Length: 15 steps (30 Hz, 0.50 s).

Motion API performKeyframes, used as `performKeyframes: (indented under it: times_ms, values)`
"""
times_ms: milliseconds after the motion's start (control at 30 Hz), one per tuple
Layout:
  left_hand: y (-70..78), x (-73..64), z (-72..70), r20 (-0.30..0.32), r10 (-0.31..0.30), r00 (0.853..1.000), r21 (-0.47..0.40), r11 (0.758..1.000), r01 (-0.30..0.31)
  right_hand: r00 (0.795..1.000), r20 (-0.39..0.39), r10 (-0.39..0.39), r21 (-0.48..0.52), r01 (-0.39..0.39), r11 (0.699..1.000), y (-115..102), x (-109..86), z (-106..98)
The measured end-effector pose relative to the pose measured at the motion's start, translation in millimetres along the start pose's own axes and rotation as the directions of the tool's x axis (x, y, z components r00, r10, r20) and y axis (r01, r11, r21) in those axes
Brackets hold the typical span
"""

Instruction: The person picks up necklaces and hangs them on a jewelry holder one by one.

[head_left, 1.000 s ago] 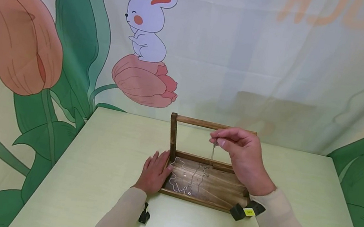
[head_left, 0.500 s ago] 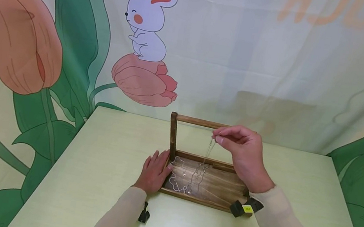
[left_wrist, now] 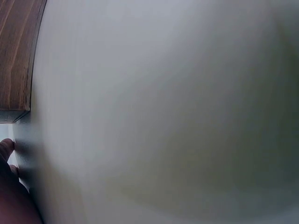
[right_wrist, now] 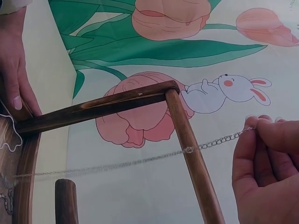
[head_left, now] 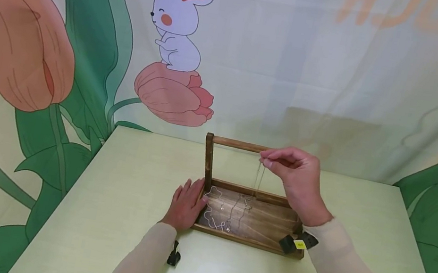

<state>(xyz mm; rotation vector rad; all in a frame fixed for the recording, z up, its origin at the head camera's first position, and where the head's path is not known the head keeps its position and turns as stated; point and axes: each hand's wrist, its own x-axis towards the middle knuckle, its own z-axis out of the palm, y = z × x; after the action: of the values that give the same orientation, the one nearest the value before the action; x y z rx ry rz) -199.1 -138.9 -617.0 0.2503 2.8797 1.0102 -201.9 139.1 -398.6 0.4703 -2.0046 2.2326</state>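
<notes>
Between thumb and fingertips, my right hand pinches one end of a thin silver chain necklace. In the head view it hangs in two fine strands from the fingers into a brown wooden jewelry stand with a shallow tray. My left hand rests with fingers extended against the tray's left end. On the tray floor lie a white strand at the left and grey chains near the middle. Whether the held necklace touches those chains cannot be told. The left wrist view shows mostly blurred tabletop.
A wooden crossbar on an upright post rises along the stand's back. A shorter post shows in the right wrist view. The pale table meets a printed curtain with tulips and a rabbit.
My right hand has risen slightly and shifted a little right. The necklace swung left, then back, and its strands hang longer below the fingers. My left hand stays on the stand.
</notes>
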Motion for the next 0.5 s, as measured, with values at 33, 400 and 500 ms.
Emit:
performKeyframes:
  times_ms: [33,400,500]
  values:
    - [0.1,0.3,-0.3,-0.001,0.0,1.0,0.002,1.0,0.0,1.0,-0.001,0.0,-0.005,0.0,1.0,0.3,0.4,-0.7]
    - [-0.5,1.7,1.3,-0.003,-0.004,1.0,-0.01,1.0,0.004,1.0,-0.011,-0.001,-0.002,0.001,1.0,1.9,4.2,-4.7]
    - [-1.8,2.1,2.3,-0.003,-0.005,1.0,-0.004,1.0,0.005,1.0,-0.013,-0.01,-0.009,0.01,1.0,1.9,5.0,-6.4]
